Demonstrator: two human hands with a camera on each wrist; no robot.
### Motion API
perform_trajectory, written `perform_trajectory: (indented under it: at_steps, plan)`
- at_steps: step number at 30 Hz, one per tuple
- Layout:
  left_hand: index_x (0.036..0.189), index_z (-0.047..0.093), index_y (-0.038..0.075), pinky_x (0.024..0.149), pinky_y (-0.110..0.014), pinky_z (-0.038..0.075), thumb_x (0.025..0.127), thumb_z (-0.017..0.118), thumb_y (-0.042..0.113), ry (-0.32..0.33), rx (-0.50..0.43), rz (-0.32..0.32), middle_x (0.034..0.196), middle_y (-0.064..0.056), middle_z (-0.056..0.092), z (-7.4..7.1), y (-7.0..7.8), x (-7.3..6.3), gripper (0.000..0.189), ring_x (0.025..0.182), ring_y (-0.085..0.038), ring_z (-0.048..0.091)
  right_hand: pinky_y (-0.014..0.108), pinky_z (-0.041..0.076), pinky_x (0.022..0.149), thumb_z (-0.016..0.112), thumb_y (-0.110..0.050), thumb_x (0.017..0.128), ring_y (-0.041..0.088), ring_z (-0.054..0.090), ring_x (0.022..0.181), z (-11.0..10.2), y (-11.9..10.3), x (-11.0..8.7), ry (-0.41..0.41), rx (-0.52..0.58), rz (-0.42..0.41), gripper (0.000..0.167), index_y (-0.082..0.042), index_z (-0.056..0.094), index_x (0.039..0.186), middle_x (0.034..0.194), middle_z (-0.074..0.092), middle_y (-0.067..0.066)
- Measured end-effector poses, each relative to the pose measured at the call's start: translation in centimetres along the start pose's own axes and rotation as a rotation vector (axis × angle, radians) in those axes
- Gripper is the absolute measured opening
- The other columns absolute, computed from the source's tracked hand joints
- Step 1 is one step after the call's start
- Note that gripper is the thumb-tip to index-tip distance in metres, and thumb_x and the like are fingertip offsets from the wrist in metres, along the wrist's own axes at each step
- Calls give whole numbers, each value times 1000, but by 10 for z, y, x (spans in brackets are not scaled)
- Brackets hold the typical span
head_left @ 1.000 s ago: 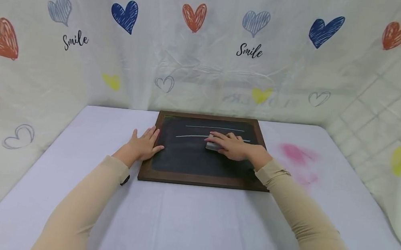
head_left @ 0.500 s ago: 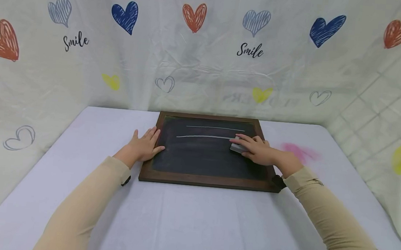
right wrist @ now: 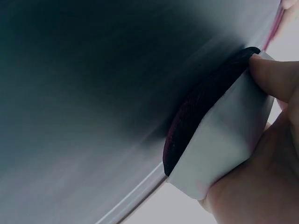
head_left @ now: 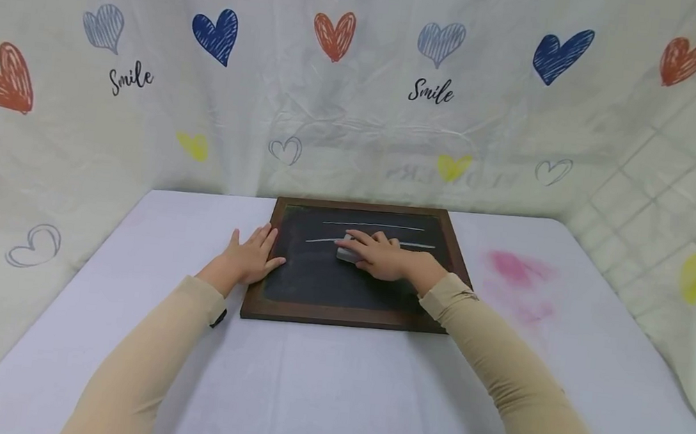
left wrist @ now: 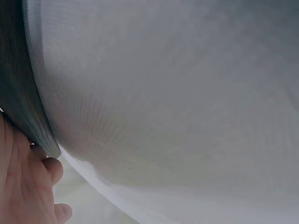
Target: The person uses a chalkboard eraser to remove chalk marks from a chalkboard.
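Observation:
A wood-framed chalkboard (head_left: 311, 276) lies on the table, with two white chalk lines across its upper part. My right hand (head_left: 382, 256) grips a chalkboard eraser (head_left: 347, 254) on the board, just under the lower line, and covers part of that line. In the right wrist view the eraser (right wrist: 224, 135) shows a pale body and a dark felt pad against the board, with the thumb and fingers around its sides. My left hand (head_left: 246, 256) rests with spread fingers on the left side of the wooden frame (left wrist: 21, 84).
A white cloth (head_left: 331, 390) covers the table. To the right of the board is a pink smudge (head_left: 516, 268) on the cloth. A white curtain (head_left: 370, 121) printed with hearts hangs right behind the board.
My right hand slid the eraser rightward along the board, then back left past where it was a second ago. The left hand stays in place on the frame.

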State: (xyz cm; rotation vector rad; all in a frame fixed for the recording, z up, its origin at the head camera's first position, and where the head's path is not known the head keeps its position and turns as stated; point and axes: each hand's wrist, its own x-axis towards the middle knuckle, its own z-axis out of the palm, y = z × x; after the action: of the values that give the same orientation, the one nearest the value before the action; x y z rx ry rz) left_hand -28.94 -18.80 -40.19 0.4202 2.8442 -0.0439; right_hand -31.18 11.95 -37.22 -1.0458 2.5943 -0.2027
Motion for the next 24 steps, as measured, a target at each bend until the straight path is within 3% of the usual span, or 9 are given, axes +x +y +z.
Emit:
perform_trajectory:
  at_steps: [6, 16, 20, 24]
  plan:
    - [163, 8, -3, 118, -67, 3, 110, 32, 50, 5, -3, -6, 169, -23, 6, 1, 0, 1, 79, 156, -36, 10, 62, 31, 110, 47, -22, 111, 39, 29, 144, 5, -39, 25, -34, -76, -62, 62, -30, 19, 166, 172, 7, 5]
    - [162, 9, -4, 118, -68, 3, 110, 32, 50, 7, 12, -15, 169, -24, 6, 6, -5, 2, 78, 156, -36, 11, 53, 33, 106, 47, -20, 111, 34, 29, 144, 14, -72, 19, -86, -126, -167, 65, -31, 16, 166, 172, 3, 2]
    - [163, 8, -4, 118, -68, 2, 110, 32, 50, 2, 9, -17, 169, -23, 5, 7, -6, 2, 78, 156, -36, 11, 53, 34, 106, 47, -20, 111, 34, 31, 142, 13, -67, 18, -75, -111, -171, 64, -31, 17, 166, 172, 5, 3]
    - [163, 6, -3, 118, -67, 2, 110, 31, 51, 4, -4, -7, 169, -23, 4, 5, -5, 2, 79, 156, -35, 10, 59, 33, 106, 47, -17, 110, 39, 32, 140, 8, -37, 10, -18, -77, -103, 63, -29, 20, 166, 172, 8, 7]
